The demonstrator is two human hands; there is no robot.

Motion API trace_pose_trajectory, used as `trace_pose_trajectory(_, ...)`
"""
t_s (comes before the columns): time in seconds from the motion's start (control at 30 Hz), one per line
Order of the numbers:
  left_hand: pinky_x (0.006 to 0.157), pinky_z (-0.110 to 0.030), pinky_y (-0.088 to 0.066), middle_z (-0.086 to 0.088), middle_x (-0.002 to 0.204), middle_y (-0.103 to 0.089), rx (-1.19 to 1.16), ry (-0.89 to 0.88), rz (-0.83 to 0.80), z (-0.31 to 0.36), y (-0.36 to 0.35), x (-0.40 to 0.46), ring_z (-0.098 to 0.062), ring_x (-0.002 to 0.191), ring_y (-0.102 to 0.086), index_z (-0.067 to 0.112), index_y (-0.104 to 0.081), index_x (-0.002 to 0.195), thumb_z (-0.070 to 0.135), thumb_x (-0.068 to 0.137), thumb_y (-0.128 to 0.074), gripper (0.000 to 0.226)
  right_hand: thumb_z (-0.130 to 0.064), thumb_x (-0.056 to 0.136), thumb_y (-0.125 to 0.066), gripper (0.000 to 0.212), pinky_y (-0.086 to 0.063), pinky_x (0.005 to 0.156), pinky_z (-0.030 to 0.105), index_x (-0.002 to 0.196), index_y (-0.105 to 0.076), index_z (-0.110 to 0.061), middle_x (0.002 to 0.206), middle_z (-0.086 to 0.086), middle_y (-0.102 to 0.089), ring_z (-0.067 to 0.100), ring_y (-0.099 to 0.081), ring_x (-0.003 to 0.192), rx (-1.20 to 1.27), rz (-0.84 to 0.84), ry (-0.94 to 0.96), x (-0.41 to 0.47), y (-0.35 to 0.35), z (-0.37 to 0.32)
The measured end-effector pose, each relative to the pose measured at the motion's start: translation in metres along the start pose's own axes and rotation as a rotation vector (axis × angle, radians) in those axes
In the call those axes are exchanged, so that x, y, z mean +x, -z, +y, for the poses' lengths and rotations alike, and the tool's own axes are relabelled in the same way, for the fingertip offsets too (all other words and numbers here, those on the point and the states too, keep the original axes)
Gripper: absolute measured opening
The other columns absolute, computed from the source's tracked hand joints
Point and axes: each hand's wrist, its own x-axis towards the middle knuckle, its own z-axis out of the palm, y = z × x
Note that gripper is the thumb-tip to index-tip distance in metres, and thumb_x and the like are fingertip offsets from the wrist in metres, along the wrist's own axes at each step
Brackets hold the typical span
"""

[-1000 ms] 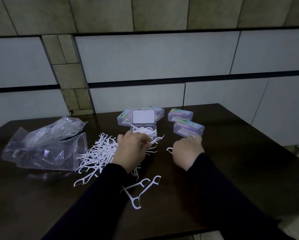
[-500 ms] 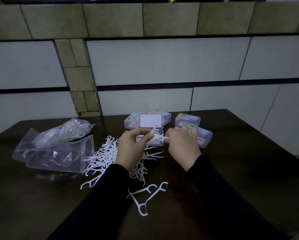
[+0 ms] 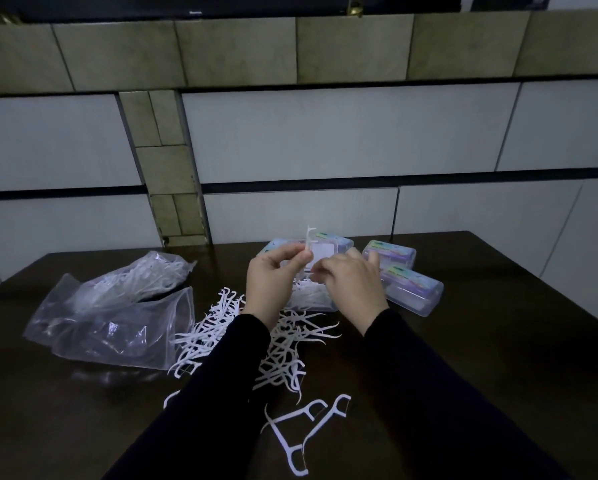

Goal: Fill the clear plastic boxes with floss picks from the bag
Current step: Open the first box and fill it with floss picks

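My left hand point(image 3: 273, 278) pinches a white floss pick point(image 3: 309, 239) that stands upright above the open clear box point(image 3: 313, 297), which holds several picks. My right hand point(image 3: 351, 284) is beside it with fingers curled, pinching a thin pick end between the two hands. A heap of loose floss picks point(image 3: 218, 327) lies on the dark table under my left forearm. The clear plastic bag point(image 3: 110, 313) with more picks lies at the left. Two closed boxes point(image 3: 412, 289) sit to the right of my right hand.
Another box point(image 3: 335, 243) stands behind the open one, close to the tiled wall. Three separate picks point(image 3: 304, 431) lie near the table's front edge between my sleeves. The table's right edge point(image 3: 540, 299) drops off to the floor.
Both hands have come together and lifted above the open box. The left hand has raised a pick upright from the heap. The camera view has tilted upward.
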Motion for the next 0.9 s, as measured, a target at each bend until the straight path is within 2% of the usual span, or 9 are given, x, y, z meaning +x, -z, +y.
trace_pose_trajectory(0.1, 0.077, -0.022, -0.050, 0.010, 0.079, -0.071, 0.091, -0.040, -0.004, -0.006, 0.001, 0.009, 0.005, 0.068, -0.061, 0.029, -0.073, 0.083, 0.017, 0.081, -0.075, 0.012, -0.044, 0.095, -0.051, 0.024, -0.022, 0.089, 0.039, 0.107, -0.070, -0.036, 0.107, -0.011, -0.069, 0.016, -0.047, 0.107, 0.023, -0.015, 0.001, 0.005, -0.005, 0.004)
trace_pose_trajectory(0.2, 0.082, -0.021, -0.050, 0.013, 0.083, -0.073, 0.148, -0.048, 0.000, -0.014, 0.004, 0.017, -0.002, 0.088, -0.066, 0.030, -0.073, 0.081, 0.021, 0.079, -0.077, 0.010, -0.046, 0.093, -0.053, 0.025, -0.022, 0.092, 0.039, 0.109, -0.069, -0.037, 0.108, -0.012, -0.068, 0.015, -0.046, 0.109, 0.084, -0.009, -0.031, 0.008, -0.006, 0.009)
trace_pose_trajectory(0.3, 0.083, -0.022, -0.050, 0.014, 0.087, -0.072, 0.231, -0.059, -0.052, -0.020, 0.006, 0.020, -0.002, 0.092, -0.065, 0.028, -0.075, 0.086, 0.024, 0.079, -0.077, 0.008, -0.046, 0.093, -0.054, 0.028, -0.026, 0.094, 0.038, 0.115, -0.067, -0.034, 0.114, -0.011, -0.066, 0.014, -0.048, 0.112, 0.132, -0.007, -0.076, 0.007, -0.005, 0.015)
trace_pose_trajectory(0.4, 0.088, -0.031, -0.052, 0.019, 0.085, -0.071, 0.425, -0.148, -0.084, -0.024, 0.007, 0.021, 0.001, 0.090, -0.063, 0.026, -0.076, 0.095, 0.029, 0.082, -0.074, 0.013, -0.036, 0.097, -0.051, 0.024, -0.036, 0.095, 0.037, 0.111, -0.068, -0.027, 0.110, -0.007, -0.066, 0.014, -0.054, 0.105, 0.210, 0.001, -0.144, 0.007, -0.005, 0.022)
trace_pose_trajectory(0.5, 0.088, -0.040, -0.045, 0.018, 0.091, -0.071, 0.727, -0.345, -0.070, -0.028, 0.008, 0.019, -0.008, 0.092, -0.053, 0.033, -0.075, 0.098, 0.036, 0.085, -0.068, 0.014, -0.029, 0.098, -0.050, 0.022, -0.041, 0.082, 0.025, 0.109, -0.068, -0.021, 0.105, -0.001, -0.065, 0.012, -0.055, 0.093, 0.287, -0.028, -0.239, 0.006, -0.003, 0.024)
trace_pose_trajectory(0.6, 0.082, -0.033, -0.035, 0.013, 0.105, -0.069, 0.958, -0.431, -0.117, -0.028, 0.006, 0.017, -0.014, 0.098, -0.045, 0.036, -0.072, 0.105, 0.036, 0.090, -0.062, 0.018, -0.027, 0.099, -0.049, 0.021, -0.041, 0.080, 0.023, 0.111, -0.064, -0.019, 0.107, 0.001, -0.063, 0.012, -0.055, 0.094, 0.299, -0.135, -0.307, 0.004, 0.000, 0.024)
trace_pose_trajectory(0.7, 0.080, -0.029, -0.030, 0.011, 0.113, -0.064, 1.080, -0.398, -0.189, -0.029, 0.005, 0.015, -0.016, 0.105, -0.043, 0.040, -0.070, 0.110, 0.032, 0.093, -0.059, 0.022, -0.023, 0.098, -0.049, 0.024, -0.041, 0.083, 0.024, 0.119, -0.061, -0.019, 0.116, 0.002, -0.059, 0.014, -0.053, 0.100, 0.347, -0.242, -0.324, 0.001, 0.002, 0.022)
trace_pose_trajectory(0.77, 0.082, -0.030, -0.033, 0.009, 0.114, -0.063, 1.094, -0.381, -0.206, -0.029, 0.006, 0.014, -0.016, 0.105, -0.044, 0.040, -0.068, 0.113, 0.028, 0.095, -0.056, 0.025, -0.017, 0.096, -0.051, 0.033, -0.041, 0.087, 0.024, 0.129, -0.055, -0.018, 0.124, 0.003, -0.057, 0.015, -0.053, 0.107, 0.394, -0.307, -0.315, 0.000, 0.005, 0.021)
trace_pose_trajectory(0.9, 0.082, -0.030, -0.033, 0.009, 0.120, -0.062, 1.165, -0.424, -0.201, -0.027, 0.005, 0.010, -0.018, 0.108, -0.045, 0.038, -0.065, 0.119, 0.027, 0.097, -0.050, 0.029, -0.012, 0.087, -0.061, 0.069, -0.040, 0.090, 0.025, 0.148, -0.029, -0.020, 0.139, 0.001, -0.050, 0.017, -0.048, 0.124, 0.460, -0.445, -0.294, -0.001, 0.009, 0.019)
